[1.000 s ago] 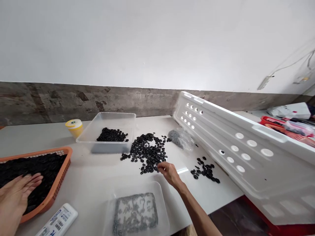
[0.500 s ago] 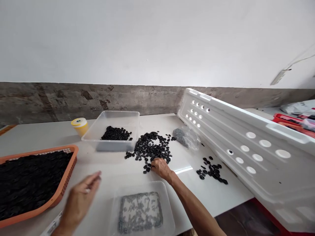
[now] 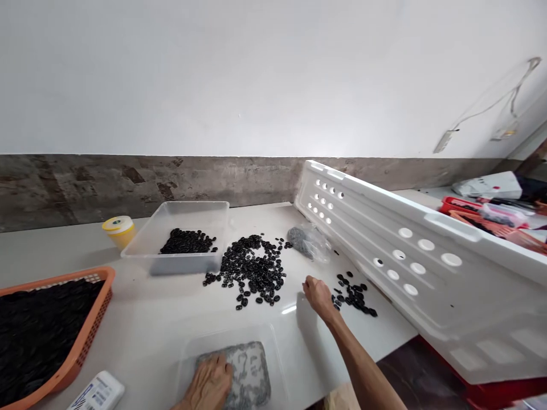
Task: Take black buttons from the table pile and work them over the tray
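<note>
My left hand (image 3: 209, 378) reaches into a low clear plastic tub (image 3: 280, 370), its fingers curled down onto the small grey pieces (image 3: 256, 370) in it. What its fingertips pinch, if anything, is hidden. My right hand (image 3: 317, 293) is closed above the table, between a large spread of small black oval pieces (image 3: 252, 267) and a smaller group of black pieces (image 3: 356, 296). Anything inside its fingers is too small or hidden to make out.
A clear bin (image 3: 175, 262) holding black pieces stands behind. At left are an orange basket (image 3: 109, 279) full of black parts, a yellow-and-white tub (image 3: 119, 230) and a white labelled object (image 3: 100, 393). A clear bag (image 3: 316, 245) lies near the leaning white panel (image 3: 371, 228).
My left hand has moved from beside the clear tub down into it. My right hand has left the large black spread and moved right. The camera view has shifted toward the right.
</note>
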Demonstrator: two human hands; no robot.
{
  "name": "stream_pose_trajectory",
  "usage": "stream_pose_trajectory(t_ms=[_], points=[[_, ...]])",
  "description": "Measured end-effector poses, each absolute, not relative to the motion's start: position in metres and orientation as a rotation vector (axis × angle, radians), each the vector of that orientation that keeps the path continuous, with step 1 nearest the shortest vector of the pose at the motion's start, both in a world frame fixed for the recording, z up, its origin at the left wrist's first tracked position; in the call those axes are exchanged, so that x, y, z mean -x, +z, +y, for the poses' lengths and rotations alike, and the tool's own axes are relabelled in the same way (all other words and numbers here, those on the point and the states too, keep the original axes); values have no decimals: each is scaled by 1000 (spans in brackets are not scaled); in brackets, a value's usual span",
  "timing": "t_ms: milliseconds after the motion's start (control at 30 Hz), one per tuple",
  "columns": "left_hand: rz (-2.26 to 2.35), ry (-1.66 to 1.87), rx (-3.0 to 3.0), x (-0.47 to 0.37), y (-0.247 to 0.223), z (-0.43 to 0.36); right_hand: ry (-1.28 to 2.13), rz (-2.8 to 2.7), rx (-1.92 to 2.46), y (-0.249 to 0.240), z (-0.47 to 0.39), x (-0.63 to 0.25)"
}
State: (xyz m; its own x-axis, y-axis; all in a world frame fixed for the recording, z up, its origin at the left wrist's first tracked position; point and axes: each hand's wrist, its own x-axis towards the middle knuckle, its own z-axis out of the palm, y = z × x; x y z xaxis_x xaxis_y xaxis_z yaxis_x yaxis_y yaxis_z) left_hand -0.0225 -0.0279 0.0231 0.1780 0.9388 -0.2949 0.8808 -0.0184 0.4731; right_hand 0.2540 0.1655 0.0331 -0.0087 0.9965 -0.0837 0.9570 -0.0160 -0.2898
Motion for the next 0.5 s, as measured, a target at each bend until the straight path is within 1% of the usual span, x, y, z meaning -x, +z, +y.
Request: stream_pose_trajectory(t_ms=[100,167,233,367,500], points=[[1717,-77,-2039,15,24,-24,286,-2012,2238,37,163,-285],[1706,-172,-2091,14,26,-20,261,-2046,2210,37,158,-288],[1695,-231,-2121,13,26,-17,293,-2159,2085,33,150,-274],[1728,-280,-2126,13,21,-17,424,-2457,1679,17,134,-223],[1799,-250,-2121,11,15,-20,396,-2581,1522,6,128,-186]])
